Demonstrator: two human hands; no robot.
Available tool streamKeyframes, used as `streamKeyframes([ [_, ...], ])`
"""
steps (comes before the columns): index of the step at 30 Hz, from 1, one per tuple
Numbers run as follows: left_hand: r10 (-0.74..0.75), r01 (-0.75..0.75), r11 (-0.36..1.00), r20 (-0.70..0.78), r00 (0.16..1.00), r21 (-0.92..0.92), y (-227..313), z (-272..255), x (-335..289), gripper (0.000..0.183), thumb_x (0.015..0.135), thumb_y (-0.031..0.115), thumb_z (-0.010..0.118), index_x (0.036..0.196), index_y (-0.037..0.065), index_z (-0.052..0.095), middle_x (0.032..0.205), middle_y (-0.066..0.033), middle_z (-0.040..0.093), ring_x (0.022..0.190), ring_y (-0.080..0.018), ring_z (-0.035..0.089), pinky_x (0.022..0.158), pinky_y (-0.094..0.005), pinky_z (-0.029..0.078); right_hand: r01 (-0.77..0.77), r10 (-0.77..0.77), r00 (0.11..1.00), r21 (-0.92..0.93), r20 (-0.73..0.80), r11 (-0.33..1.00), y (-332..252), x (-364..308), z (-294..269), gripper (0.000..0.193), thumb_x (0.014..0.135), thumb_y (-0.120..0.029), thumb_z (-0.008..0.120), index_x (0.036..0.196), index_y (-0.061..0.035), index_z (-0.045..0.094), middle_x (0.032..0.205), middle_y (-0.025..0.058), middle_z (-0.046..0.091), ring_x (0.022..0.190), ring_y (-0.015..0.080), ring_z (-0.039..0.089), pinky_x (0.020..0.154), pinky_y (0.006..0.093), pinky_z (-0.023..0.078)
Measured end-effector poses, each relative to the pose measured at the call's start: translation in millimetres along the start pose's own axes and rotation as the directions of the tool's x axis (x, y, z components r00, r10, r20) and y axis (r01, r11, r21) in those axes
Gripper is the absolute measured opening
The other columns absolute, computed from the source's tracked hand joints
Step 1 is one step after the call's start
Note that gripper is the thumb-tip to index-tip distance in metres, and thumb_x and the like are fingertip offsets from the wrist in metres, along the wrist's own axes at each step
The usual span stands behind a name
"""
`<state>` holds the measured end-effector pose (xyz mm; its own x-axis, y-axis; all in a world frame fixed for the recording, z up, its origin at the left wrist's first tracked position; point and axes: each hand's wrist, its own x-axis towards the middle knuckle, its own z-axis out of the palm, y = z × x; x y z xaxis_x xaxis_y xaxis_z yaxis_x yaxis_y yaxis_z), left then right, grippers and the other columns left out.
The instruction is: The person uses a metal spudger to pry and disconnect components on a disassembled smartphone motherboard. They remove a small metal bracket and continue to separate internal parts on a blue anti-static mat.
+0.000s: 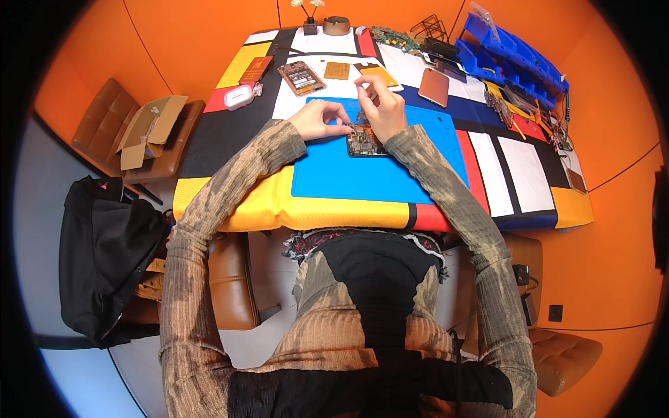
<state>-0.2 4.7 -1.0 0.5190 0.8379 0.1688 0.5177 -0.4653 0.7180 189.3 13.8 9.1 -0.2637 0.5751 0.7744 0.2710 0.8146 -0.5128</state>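
An opened phone (365, 145) with its circuit board and dark frame exposed lies on a blue work mat (348, 182) in front of me. My left hand (322, 120) is at its upper left edge, thumb and fingertips closed together on that edge. Over the upper part of the phone is my right hand (385, 111), thumb and index finger pinched and pointing down to the left. Whatever sits between those fingertips is too small to make out.
Past the mat lie another opened phone (301, 78), a gold plate (336, 71), an orange-backed phone (382, 78) and a copper-coloured phone (434, 87). A white earbud case (238, 97) is at left. Blue parts bins (512, 61) and several hand tools (499, 106) stand at right.
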Motion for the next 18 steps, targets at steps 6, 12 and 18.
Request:
streamKeyframes([
  [6, 0.001, -0.001, 1.0, 0.001, 1.0, -0.005, -1.7, 0.7, 0.6, 0.021, 0.076, 0.022, 0.076, 0.085, 0.005, 0.067, 0.066, 0.0046, 0.055, 0.062, -0.0055, 0.041, 0.057, -0.0232, 0.035, -0.011, 0.011, 1.0, 0.002, 0.004, 1.0, 0.8, 0.3, -0.2, 0.012, 0.088, -0.007, 0.059, 0.1, -0.0045, 0.057, 0.065, 0.0094, 0.062, 0.056, 0.0162, 0.064, 0.05, 0.0288, 0.048],
  [12, -0.002, 0.002, 1.0, 0.001, 1.0, -0.003, -3.2, 0.7, 1.1, 0.022, 0.075, 0.023, 0.077, 0.084, 0.005, 0.067, 0.066, 0.0043, 0.056, 0.062, -0.0053, 0.042, 0.057, -0.0232, 0.035, -0.034, 0.033, 0.998, 0.012, 0.049, 0.999, -0.5, 1.4, -0.7, 0.013, 0.088, -0.008, 0.059, 0.1, -0.0042, 0.056, 0.069, 0.0102, 0.061, 0.06, 0.0177, 0.064, 0.053, 0.0298, 0.049],
  [18, 0.024, -0.024, 0.999, -0.008, 1.0, -0.022, -3.4, 1.1, 0.6, 0.022, 0.075, 0.023, 0.077, 0.083, 0.006, 0.066, 0.065, 0.0036, 0.054, 0.061, -0.0061, 0.041, 0.056, -0.0237, 0.035, -0.014, 0.009, 0.983, 0.029, 0.182, 0.999, -2.3, 7.4, -4.7, 0.013, 0.088, -0.01, 0.059, 0.098, -0.0043, 0.054, 0.069, 0.0104, 0.059, 0.064, 0.0205, 0.063, 0.057, 0.0326, 0.049],
])
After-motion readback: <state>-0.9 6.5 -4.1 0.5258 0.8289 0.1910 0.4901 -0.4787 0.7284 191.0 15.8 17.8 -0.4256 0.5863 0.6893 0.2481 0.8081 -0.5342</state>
